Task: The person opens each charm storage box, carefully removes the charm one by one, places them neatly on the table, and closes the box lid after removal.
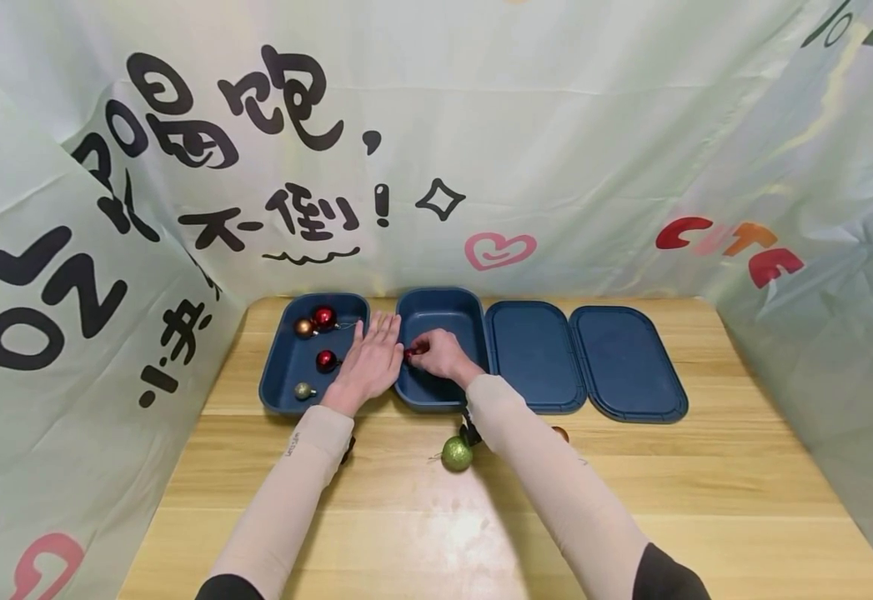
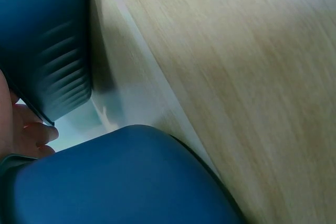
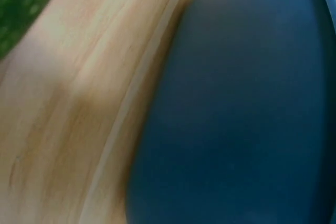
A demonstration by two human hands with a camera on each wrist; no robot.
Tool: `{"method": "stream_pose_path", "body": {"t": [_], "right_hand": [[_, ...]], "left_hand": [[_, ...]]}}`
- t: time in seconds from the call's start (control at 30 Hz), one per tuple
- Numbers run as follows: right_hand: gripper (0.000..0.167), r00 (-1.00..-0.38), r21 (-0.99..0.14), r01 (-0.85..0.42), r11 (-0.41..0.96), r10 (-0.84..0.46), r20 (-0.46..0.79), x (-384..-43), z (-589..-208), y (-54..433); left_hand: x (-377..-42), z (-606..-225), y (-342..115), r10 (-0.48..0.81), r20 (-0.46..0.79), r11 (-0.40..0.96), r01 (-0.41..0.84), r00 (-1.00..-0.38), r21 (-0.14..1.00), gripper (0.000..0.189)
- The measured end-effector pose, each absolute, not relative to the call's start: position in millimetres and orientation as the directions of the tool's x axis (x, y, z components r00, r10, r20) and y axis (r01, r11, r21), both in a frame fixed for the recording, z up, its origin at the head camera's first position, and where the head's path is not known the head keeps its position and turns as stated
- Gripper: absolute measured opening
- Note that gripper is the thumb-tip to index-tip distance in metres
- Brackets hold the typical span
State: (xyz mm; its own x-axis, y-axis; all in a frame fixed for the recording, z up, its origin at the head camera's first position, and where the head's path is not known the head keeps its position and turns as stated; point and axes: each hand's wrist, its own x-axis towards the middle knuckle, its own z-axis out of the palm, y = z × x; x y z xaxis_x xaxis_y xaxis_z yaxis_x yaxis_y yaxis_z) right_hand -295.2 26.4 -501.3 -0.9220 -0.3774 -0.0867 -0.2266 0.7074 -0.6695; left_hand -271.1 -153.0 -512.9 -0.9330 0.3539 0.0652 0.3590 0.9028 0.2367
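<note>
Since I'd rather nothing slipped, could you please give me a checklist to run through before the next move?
1. Right hand has the shiny red ball ornament: ok, held in a pinch.
2. That ornament touching the floor of the right-hand navy, rounded-rectangular container: cannot tell, the hand mostly hides it.
3. Left hand clear of the left-hand navy, rounded-rectangular container: not ok, in the head view it covers part of the rim.
4. Every ornament in a container: not ok, the glittery green ball ornament lies on the pale wooden table.
5. Two flat navy lids free of ornaments: ok, none shows on either.
</note>
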Motion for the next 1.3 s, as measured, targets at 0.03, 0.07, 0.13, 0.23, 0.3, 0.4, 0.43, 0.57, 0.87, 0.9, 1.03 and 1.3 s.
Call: {"method": "stream_pose_path", "body": {"t": [0.03, 0.07, 0.13, 0.23, 0.3, 0.4, 0.43, 0.57, 0.87, 0.9, 1.03, 1.3], "right_hand": [[0.021, -0.922, -0.67, -0.227, 0.707, -0.377, -0.086, -295.4, -500.8, 27.3], [0.021, -0.922, -0.67, -0.229, 0.707, -0.377, -0.083, -295.6, -500.1, 28.7], [0.02, -0.924, -0.668, -0.237, 0.705, -0.377, -0.07, -296.4, -498.0, 31.9], [0.02, -0.926, -0.677, -0.245, 0.694, -0.375, -0.049, -297.1, -492.8, 38.3], [0.021, -0.925, -0.686, -0.251, 0.683, -0.377, -0.038, -296.7, -487.8, 43.4], [0.023, -0.923, -0.711, -0.25, 0.658, -0.383, -0.03, -294.1, -478.7, 53.4], [0.024, -0.923, -0.717, -0.252, 0.651, -0.385, -0.025, -293.2, -476.4, 57.0], [0.026, -0.922, -0.743, -0.248, 0.621, -0.388, -0.016, -287.6, -470.0, 72.6], [0.027, -0.937, -0.799, -0.228, 0.556, -0.348, 0.025, -267.3, -459.1, 112.2], [0.028, -0.94, -0.8, -0.23, 0.554, -0.341, 0.034, -265.1, -457.7, 116.4], [0.03, -0.947, -0.794, -0.241, 0.558, -0.314, 0.067, -256.5, -453.8, 133.4], [0.03, -0.962, -0.796, -0.224, 0.562, -0.257, 0.09, -240.7, -447.4, 162.0]], "left_hand": [[-270.9, -512.9, -152.9, 0.354, 0.064, 0.903, 0.359, -0.933, 0.235, 0.058], [-270.9, -512.9, -152.7, 0.355, 0.064, 0.903, 0.359, -0.933, 0.234, 0.058], [-270.9, -512.8, -152.5, 0.354, 0.061, 0.904, 0.359, -0.933, 0.233, 0.058], [-271.0, -512.2, -152.3, 0.353, 0.062, 0.905, 0.358, -0.934, 0.232, 0.058], [-271.1, -512.3, -152.5, 0.353, 0.06, 0.905, 0.357, -0.934, 0.231, 0.059], [-271.2, -512.3, -151.9, 0.354, 0.065, 0.905, 0.359, -0.933, 0.227, 0.059], [-271.2, -512.6, -151.8, 0.354, 0.067, 0.905, 0.36, -0.933, 0.226, 0.059], [-271.4, -513.8, -152.0, 0.352, 0.079, 0.904, 0.36, -0.933, 0.229, 0.06], [-270.8, -513.7, -152.0, 0.352, 0.064, 0.897, 0.357, -0.934, 0.26, 0.059], [-270.9, -513.8, -152.0, 0.353, 0.064, 0.897, 0.357, -0.934, 0.261, 0.059], [-271.4, -514.2, -152.1, 0.355, 0.066, 0.897, 0.36, -0.933, 0.257, 0.059], [-270.7, -513.7, -152.3, 0.356, 0.072, 0.899, 0.363, -0.932, 0.246, 0.06]]}}
